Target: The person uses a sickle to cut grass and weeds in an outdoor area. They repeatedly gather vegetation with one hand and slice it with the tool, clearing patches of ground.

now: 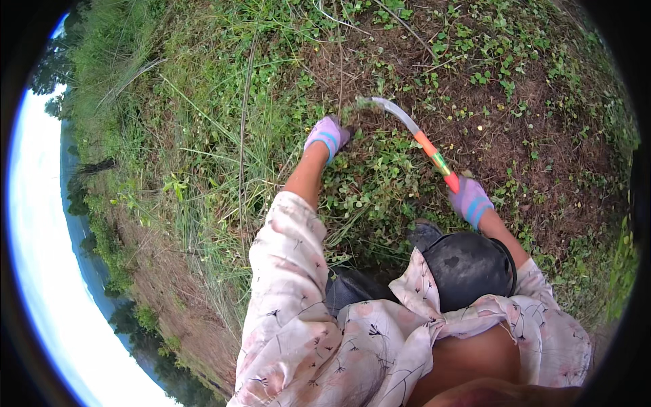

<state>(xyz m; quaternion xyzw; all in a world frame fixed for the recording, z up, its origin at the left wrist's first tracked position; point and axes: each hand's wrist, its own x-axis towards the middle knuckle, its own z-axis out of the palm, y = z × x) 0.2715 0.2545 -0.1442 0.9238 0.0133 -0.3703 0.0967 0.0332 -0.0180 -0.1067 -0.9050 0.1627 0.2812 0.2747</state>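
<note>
My right hand, in a purple glove with blue stripes, grips the orange-red handle of a sickle. The curved metal blade points up and to the left, with its tip blurred among bits of green plants. My left hand, gloved the same way, is low over the ground, left of and below the blade's tip. Its fingers are dark and partly hidden, so I cannot tell whether they hold any plants. Low leafy weeds grow between my two hands.
A black rounded container is in front of my body, near a dark boot. Tall grass and long dry stems stand on the left. Brown soil with scattered small plants lies on the right. Trees line the far left.
</note>
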